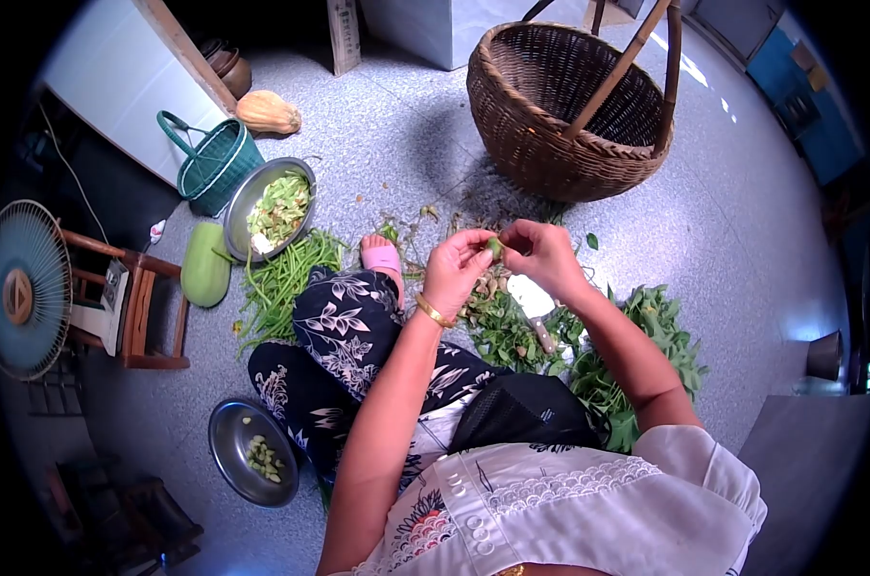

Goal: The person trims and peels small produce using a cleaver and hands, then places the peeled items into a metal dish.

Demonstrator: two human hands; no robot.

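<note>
My left hand (454,272), with a gold bangle at the wrist, pinches a small green vegetable piece (494,249). My right hand (547,257) meets it from the other side, thumb and fingertips closed on the same piece. Its exact kind is too small to tell. Below the hands, a broad-bladed knife (542,334) lies on a heap of green leaves and trimmings (502,331). Beside my knee, a metal bowl (226,475) holds several pale green pieces (263,458). Another metal bowl (310,197), farther up, contains chopped greenish-yellow vegetable.
A large wicker basket (550,158) stands ahead. Long green beans (286,288), a pale green gourd (205,267), a green basket (200,182) and a squash (270,112) lie to the left. A fan (22,288) stands near a wooden chair (156,317). Leafy stems (660,341) lie right.
</note>
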